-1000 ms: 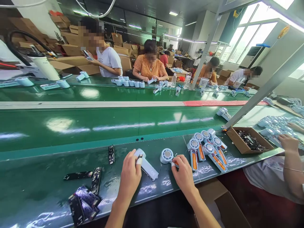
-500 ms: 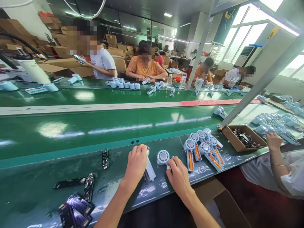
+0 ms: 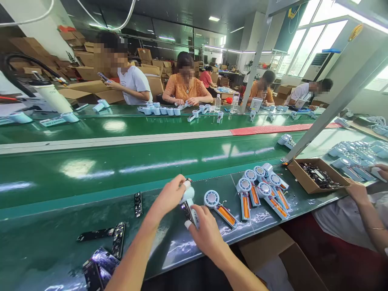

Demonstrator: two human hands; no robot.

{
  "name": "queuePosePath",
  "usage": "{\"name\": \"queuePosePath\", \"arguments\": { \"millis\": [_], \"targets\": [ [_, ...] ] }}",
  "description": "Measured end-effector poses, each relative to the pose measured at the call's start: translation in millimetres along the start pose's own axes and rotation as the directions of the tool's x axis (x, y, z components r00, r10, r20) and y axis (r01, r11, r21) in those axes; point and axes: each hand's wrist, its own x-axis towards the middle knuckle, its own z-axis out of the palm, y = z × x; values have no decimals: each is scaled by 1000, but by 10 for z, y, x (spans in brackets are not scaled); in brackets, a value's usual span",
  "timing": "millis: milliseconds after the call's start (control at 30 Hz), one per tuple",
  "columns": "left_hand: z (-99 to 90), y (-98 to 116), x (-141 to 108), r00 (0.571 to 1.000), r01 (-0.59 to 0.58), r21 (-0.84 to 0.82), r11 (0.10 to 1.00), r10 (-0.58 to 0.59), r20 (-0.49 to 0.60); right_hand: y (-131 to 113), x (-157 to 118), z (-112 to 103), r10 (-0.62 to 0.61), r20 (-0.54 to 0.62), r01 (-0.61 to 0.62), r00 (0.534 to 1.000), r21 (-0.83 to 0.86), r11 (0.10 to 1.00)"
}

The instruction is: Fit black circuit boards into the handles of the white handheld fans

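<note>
A pale blue handheld fan (image 3: 189, 195) is between my two hands just above the green work table. My left hand (image 3: 169, 198) closes around its round head. At its handle, marked FAN, my right hand (image 3: 206, 232) grips with thumb and fingers. A dark circuit board (image 3: 185, 210) shows along the handle near my right thumb. Another fan (image 3: 211, 199) lies to the right, its handle open on an orange battery with thin wires. On the left, one loose circuit board (image 3: 138, 204) lies apart from a few more boards (image 3: 118, 240).
Several open fans (image 3: 263, 189) are piled to the right, beside a cardboard box (image 3: 306, 184) of small dark parts. A co-worker's hand (image 3: 357, 192) is near that box. A green conveyor belt (image 3: 145, 159) runs behind the table, and a slanted metal post (image 3: 321, 117) rises at the right.
My right hand has moved left from the fan lying beside it onto the handle of the held fan. That handle has turned, and its circuit board now shows.
</note>
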Motion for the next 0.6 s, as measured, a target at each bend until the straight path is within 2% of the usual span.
{"name": "queuePosePath", "arguments": {
  "millis": [67, 133, 167, 233, 333, 433, 500, 600],
  "targets": [
    [-147, -54, -46, 998, 0, -142, 990, -9, -61, 58, 53, -3, 43, -1, -42, 999, 158, 987],
    [-225, -104, -145, 990, 6, -281, 960, -46, -137, 61, 88, -14, 70, 18, -72, 997, 205, 976],
    [-230, -129, -210, 983, 15, -363, 932, -81, -165, 40, 98, -18, 69, 19, -71, 997, 160, 985],
    [-172, -178, -358, 967, 31, -530, 847, -160, -200, -23, 99, -21, 31, -1, -31, 1000, -40, 999],
    [41, -238, -617, 936, 61, -716, 696, -288, -200, -81, 18, -61, -43, -19, 37, 999, -266, 963],
    [336, -232, -892, 924, 131, -834, 536, -372, -94, 4, -156, -214, -69, -14, 64, 998, -216, 974],
    [556, -161, -1050, 947, 200, -860, 469, -318, 46, 117, -257, -378, -87, -34, 81, 996, -144, 986],
    [903, 53, -1202, 951, 303, -874, 381, -180, 251, 287, -286, -659, -127, -184, 105, 975, -128, 986]
  ]
}}
